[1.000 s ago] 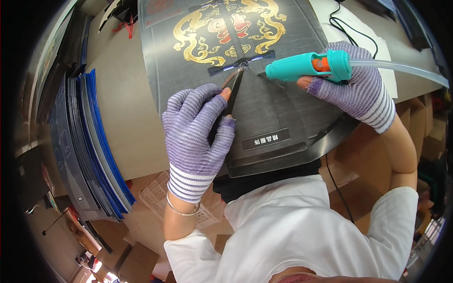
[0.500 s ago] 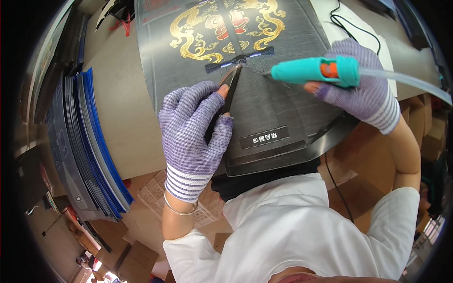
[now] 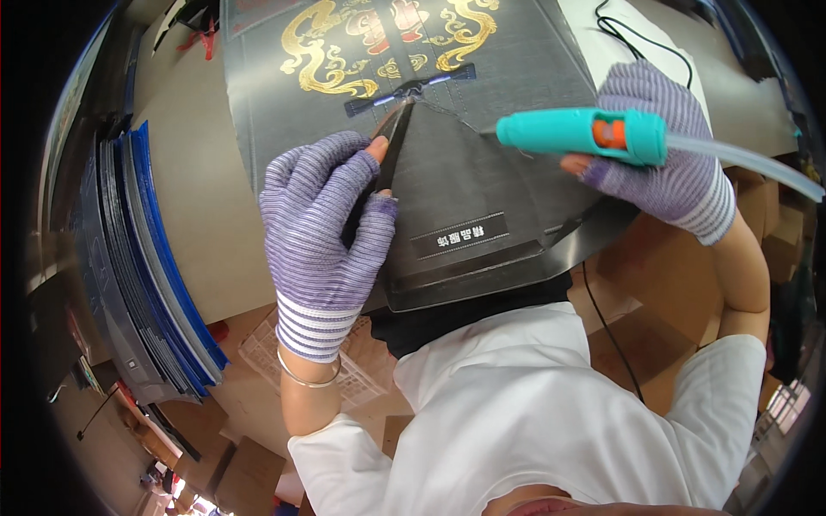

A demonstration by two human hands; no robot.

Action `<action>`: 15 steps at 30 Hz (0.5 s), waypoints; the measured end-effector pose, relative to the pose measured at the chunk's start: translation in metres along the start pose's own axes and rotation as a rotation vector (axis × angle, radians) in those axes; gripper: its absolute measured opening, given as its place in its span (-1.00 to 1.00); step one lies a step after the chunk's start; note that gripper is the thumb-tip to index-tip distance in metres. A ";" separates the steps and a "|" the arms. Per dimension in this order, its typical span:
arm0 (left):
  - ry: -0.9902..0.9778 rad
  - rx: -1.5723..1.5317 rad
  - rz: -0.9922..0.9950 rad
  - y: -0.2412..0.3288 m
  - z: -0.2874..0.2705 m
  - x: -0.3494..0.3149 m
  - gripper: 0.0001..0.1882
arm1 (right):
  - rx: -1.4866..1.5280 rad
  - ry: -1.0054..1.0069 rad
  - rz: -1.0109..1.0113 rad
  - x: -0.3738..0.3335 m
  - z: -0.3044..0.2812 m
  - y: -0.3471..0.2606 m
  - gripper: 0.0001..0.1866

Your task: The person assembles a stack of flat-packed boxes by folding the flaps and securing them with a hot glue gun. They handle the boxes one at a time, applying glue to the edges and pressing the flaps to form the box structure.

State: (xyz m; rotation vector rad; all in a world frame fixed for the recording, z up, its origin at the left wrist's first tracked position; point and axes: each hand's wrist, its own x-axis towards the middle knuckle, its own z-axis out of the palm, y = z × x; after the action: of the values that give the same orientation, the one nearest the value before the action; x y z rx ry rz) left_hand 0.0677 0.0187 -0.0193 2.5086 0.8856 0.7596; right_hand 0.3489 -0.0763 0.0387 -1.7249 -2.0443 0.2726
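Observation:
A dark grey garment-bag-like panel (image 3: 482, 185) with gold dragon and red motifs lies before me. Across its middle sits a dark blue bow-shaped strip (image 3: 449, 78). My left hand (image 3: 323, 219), in a purple-striped fingerless-tip glove, pinches what look like dark tweezers (image 3: 394, 146), their tips at the centre of the bow. My right hand (image 3: 667, 150), gloved alike, grips a teal hot glue gun (image 3: 551, 132) with an orange part and a clear glue stick (image 3: 744, 157) at its back. Between nozzle and bow runs a thin glue strand (image 3: 452, 114).
A stack of blue and dark panels (image 3: 151, 267) stands at the left edge of the table (image 3: 194, 206). Red clips (image 3: 206, 40) lie at the far left. A black cable (image 3: 624, 30) crosses a white sheet at the far right. Cardboard boxes (image 3: 662, 284) are below.
The panel, bow and my left hand with the tweezers appear further left, partly as the view shifts. The gap between the glue gun's nozzle and the bow has widened, stretching the strand.

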 end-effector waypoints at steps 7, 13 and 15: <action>-0.027 -0.010 -0.043 0.002 0.000 -0.001 -0.61 | -0.108 -0.083 -0.097 -0.004 -0.007 0.002 -0.57; -0.018 0.006 -0.033 0.001 0.001 -0.002 -0.62 | -0.067 -0.103 -0.095 -0.003 -0.007 0.011 -0.57; -0.022 -0.011 -0.042 0.002 0.000 -0.002 -0.62 | -0.171 -0.233 -0.087 -0.009 -0.020 0.006 -0.56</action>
State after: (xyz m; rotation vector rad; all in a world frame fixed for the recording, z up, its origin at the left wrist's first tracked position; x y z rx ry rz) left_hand 0.0672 0.0164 -0.0189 2.4766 0.9207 0.7199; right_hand 0.3646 -0.0866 0.0516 -1.7686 -2.3648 0.2898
